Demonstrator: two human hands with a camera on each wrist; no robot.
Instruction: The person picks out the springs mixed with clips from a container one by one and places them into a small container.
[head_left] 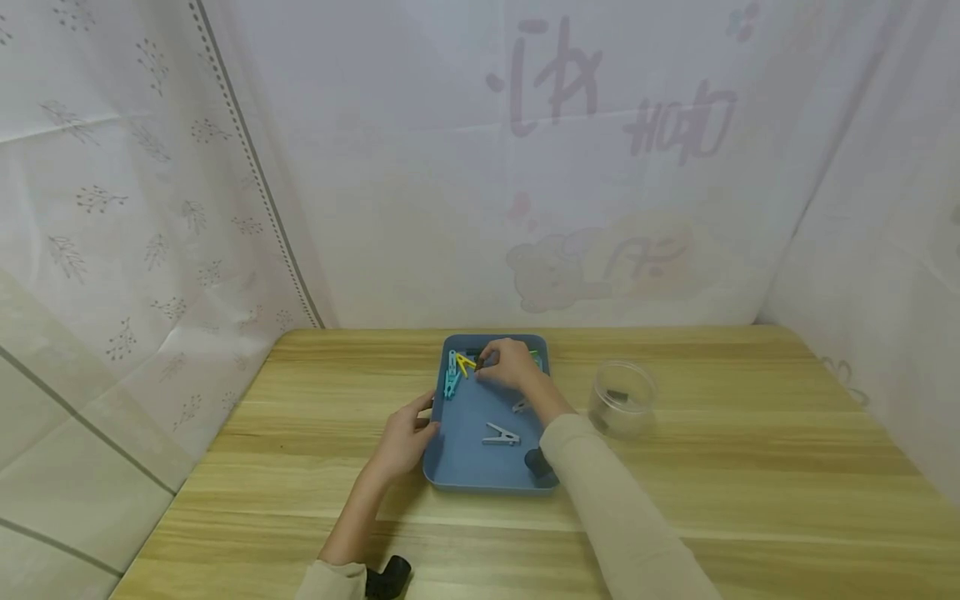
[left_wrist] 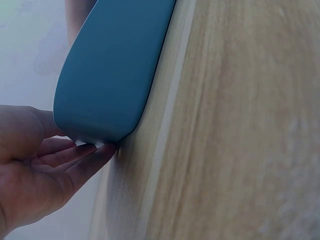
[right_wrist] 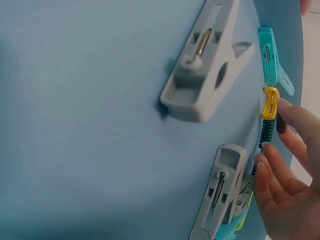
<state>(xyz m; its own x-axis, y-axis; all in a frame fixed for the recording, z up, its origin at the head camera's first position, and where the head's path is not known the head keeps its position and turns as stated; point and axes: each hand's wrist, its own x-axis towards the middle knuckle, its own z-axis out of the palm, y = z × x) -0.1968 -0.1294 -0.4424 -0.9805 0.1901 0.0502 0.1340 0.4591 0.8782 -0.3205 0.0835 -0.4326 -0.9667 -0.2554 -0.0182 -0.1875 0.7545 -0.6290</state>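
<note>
From my far seat I see the right hand [head_left: 512, 364] pinching a small brown piece [right_wrist: 282, 124] between its fingertips, at the far end of the blue tray [head_left: 467, 461]; I cannot tell exactly what this piece is. The left hand [head_left: 405, 437] holds the tray at its left wall, with the thumb at the rim and the fingers against the outer side. Just beside the right fingertips is a yellow clip [head_left: 464, 364], and next to it the turquoise clips [head_left: 452, 372] lie along the left wall, in the far corner. A dark green piece [right_wrist: 268, 131] is also near these fingers. One grey clip [head_left: 502, 435] lies nearer to me on the tray floor, and a second grey clip [head_left: 521, 406] is partly hidden by the right forearm. The tray rests on a wooden table [head_left: 750, 467]. On its right, apart from it, stands a clear tub [head_left: 622, 408]. Behind the table hangs a pale cloth [head_left: 405, 183] with faint writing.
</note>
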